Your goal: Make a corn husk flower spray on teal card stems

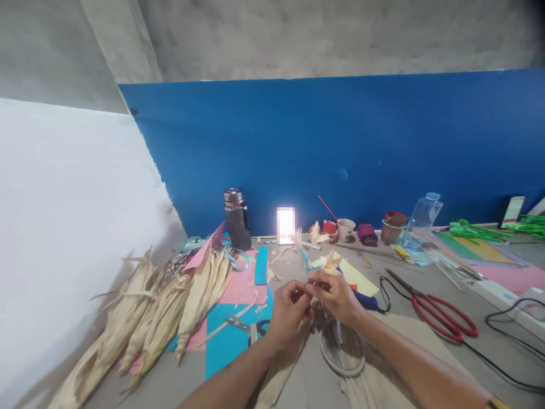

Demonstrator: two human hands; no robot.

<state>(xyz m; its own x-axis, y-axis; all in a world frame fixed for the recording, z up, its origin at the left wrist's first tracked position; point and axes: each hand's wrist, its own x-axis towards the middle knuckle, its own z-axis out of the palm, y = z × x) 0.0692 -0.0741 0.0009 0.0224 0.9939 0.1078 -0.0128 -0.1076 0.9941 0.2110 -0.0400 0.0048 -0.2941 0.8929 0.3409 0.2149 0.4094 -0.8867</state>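
Note:
My left hand (pixel 290 309) and my right hand (pixel 334 292) meet at the middle of the table, fingertips pinched together around thin blue stems (pixel 306 261). Pale husk flowers (pixel 315 234) stand up beyond the fingers, at the upper ends of the stems. Another pale husk flower (pixel 331 262) lies just past my right hand. A round ring of tape (pixel 343 372) rests below my right hand, over brownish husk strips. The exact spot where the fingertips press is too small to make out.
Dried corn husks (pixel 145 318) are heaped at the left beside a dark thermos (pixel 237 221). Small scissors (pixel 238 322) lie on blue paper (pixel 219 355). Red-handled scissors (pixel 443 315) and a power strip (pixel 511 304) are at the right. Cups and a plastic bottle (pixel 421 218) stand along the blue board.

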